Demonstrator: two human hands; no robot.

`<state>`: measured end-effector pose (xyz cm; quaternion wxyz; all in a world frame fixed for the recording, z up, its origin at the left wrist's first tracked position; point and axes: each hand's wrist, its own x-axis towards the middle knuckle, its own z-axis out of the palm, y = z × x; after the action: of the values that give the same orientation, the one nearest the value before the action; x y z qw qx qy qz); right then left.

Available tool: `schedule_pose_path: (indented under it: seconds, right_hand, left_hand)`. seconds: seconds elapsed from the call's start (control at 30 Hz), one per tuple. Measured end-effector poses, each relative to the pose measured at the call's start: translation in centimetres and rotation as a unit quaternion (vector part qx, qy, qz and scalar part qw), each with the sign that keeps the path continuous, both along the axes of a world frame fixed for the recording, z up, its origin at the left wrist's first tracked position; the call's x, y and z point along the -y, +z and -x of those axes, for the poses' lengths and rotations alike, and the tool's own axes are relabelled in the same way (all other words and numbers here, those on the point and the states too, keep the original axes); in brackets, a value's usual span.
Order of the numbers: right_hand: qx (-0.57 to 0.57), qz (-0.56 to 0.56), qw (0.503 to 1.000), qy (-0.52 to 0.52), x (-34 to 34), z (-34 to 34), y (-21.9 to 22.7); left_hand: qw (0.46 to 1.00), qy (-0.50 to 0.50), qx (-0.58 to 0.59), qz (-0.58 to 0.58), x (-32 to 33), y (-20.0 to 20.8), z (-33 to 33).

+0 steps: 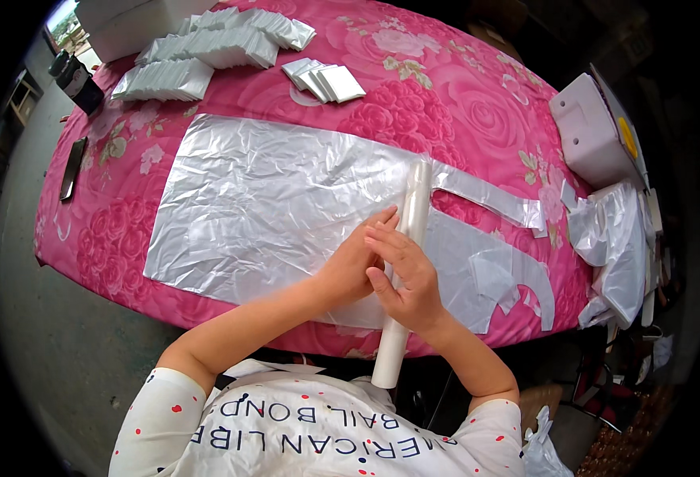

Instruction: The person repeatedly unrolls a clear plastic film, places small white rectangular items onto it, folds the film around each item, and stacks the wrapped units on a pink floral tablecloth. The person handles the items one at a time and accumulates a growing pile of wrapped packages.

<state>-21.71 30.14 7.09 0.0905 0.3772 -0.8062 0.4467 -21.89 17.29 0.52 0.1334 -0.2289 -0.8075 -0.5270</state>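
A thin, wrinkled, translucent plastic apron (247,199) lies spread flat, with long straps and cut-outs at its right end. Across it rests a long pale tube (417,199), whose near end sticks out past the table edge toward my body. My left hand (359,253) is at the tube's left side, its fingers stretched out and some of them hidden behind the other hand. Over the tube, my right hand (408,274) has its fingers extended and overlapping the left fingers. Neither hand is wrapped round the tube.
A pink rose-patterned cloth (413,111) covers the table. Toward the back left are rows of folded white packets (223,48), a small separate stack (326,81), a dark bottle (76,82) and a dark flat object (73,169). At right stand a white box (592,131) and crumpled plastic (612,238).
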Motion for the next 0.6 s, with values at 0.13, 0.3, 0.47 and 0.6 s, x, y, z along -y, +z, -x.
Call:
schedule_pose_path:
  seconds: [0.13, 0.3, 0.47, 0.6]
  right_hand:
    - [-0.028, -0.103, 0.993, -0.055, -6.2, -0.9, -1.7]
    - [-0.039, -0.187, 0.982, 0.007, -7.6, -0.8, -2.5]
    - [-0.063, -0.216, 0.972, 0.065, -4.6, 0.5, -3.2]
    - [-0.055, -0.191, 0.964, 0.177, 3.6, 0.1, -2.6]
  left_hand:
    - [0.948, -0.028, 0.236, -0.213, -0.3, 1.9, 4.1]
    - [0.735, -0.020, 0.491, -0.468, -1.3, 1.8, 7.7]
    - [0.763, 0.006, 0.479, -0.434, 1.5, 2.6, 7.4]
    - [0.836, 0.049, 0.389, -0.384, 6.8, 4.9, 5.0]
